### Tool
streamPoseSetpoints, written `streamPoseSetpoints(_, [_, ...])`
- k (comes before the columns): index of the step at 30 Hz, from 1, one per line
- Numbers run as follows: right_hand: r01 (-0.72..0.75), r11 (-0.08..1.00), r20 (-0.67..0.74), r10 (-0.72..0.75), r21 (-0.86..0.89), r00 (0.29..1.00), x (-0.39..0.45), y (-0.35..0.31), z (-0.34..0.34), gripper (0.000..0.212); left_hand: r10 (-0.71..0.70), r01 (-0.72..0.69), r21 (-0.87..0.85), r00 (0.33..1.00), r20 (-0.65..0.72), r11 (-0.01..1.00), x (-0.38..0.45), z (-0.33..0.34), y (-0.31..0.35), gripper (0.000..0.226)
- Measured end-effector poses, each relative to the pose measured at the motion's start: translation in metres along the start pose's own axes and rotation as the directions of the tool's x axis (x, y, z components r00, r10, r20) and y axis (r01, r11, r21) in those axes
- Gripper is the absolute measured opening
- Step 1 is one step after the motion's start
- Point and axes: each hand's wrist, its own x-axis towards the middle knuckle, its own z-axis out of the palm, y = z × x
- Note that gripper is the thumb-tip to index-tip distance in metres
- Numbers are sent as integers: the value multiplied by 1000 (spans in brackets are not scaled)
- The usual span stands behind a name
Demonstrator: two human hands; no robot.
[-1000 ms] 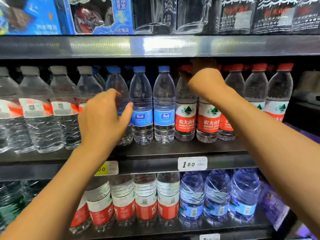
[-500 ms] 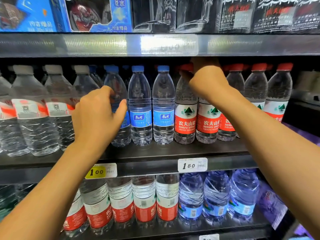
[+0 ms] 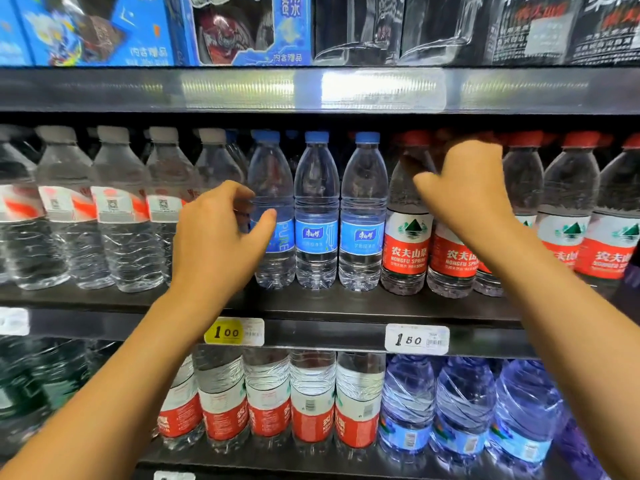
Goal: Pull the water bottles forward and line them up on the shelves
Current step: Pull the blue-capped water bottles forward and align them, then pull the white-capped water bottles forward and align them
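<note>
On the middle shelf [image 3: 329, 306] stand three blue-capped water bottles and a row of red-capped, red-label bottles [image 3: 564, 216]. My left hand [image 3: 221, 237] holds the leftmost blue-capped bottle [image 3: 277, 258], with the thumb on its label and the fingers curled at its left side. The other blue-capped bottles [image 3: 317, 209] stand beside it in line. My right hand [image 3: 464, 188] curls over the neck of the second red-label bottle [image 3: 450, 265]; its cap is hidden by the hand, and the thumb sticks out to the left.
White-capped bottles [image 3: 117, 209] fill the shelf's left part. Price tags reading 1.00 [image 3: 233, 331] and 1.50 [image 3: 416, 339] hang on the shelf edge. Below stand red-label bottles [image 3: 311, 403] and bluish bottles [image 3: 464, 403]. Blue boxes [image 3: 242, 26] and dark packs sit above.
My right hand has come down from the caps to the neck of the red-label bottle. My left hand has loosened round the blue-capped bottle, whose label now shows. The view has shifted left.
</note>
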Motion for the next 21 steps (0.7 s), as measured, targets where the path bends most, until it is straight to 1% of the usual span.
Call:
streamPoseSetpoints(3, [-10, 998, -90, 15, 54, 996, -19, 1, 0, 37, -93, 94, -64, 996, 14, 994, -4, -7, -5, 24])
streamPoseSetpoints(5, [14, 997, -106, -6, 75, 994, -31, 2, 5, 38, -166, 170, -119, 985, 49, 978, -9, -12, -10, 23])
streamPoseSetpoints(7, [29, 994, -89, -19, 108, 996, -41, 6, 10, 39, -221, 240, -175, 967, 124, 955, -19, -15, -13, 26])
streamPoseSetpoints(10, [53, 983, -113, -34, 174, 993, -57, 11, 21, 36, -234, 271, -145, 945, 228, 952, -39, -18, -22, 35])
streamPoseSetpoints(11, [80, 976, -148, -51, 203, 988, -66, 11, 23, 38, -239, 277, -142, 941, 237, 950, -45, -19, -25, 37])
streamPoseSetpoints(13, [138, 939, -216, -71, 314, 974, -83, 6, 29, 41, -271, 307, -166, 939, 210, 937, -52, -27, -34, 36])
streamPoseSetpoints(14, [140, 917, -218, -60, 373, 974, -90, 3, 32, 42, -290, 325, -185, 937, 193, 927, -55, -31, -38, 34])
streamPoseSetpoints(15, [117, 896, -189, -37, 429, 981, -97, -1, 35, 43, -308, 343, -203, 934, 183, 917, -57, -36, -43, 33])
streamPoseSetpoints(18, [-13, 816, -17, 28, 578, 999, -114, -19, 44, 52, -335, 372, -240, 925, 179, 897, -63, -51, -61, 30])
streamPoseSetpoints(20, [-78, 718, 73, 38, 691, 997, -124, -42, 48, 50, -350, 388, -276, 920, 178, 879, -66, -61, -75, 28])
streamPoseSetpoints(21, [-118, 641, 121, 40, 758, 992, -129, -55, 50, 47, -361, 401, -305, 915, 179, 864, -68, -65, -82, 26])
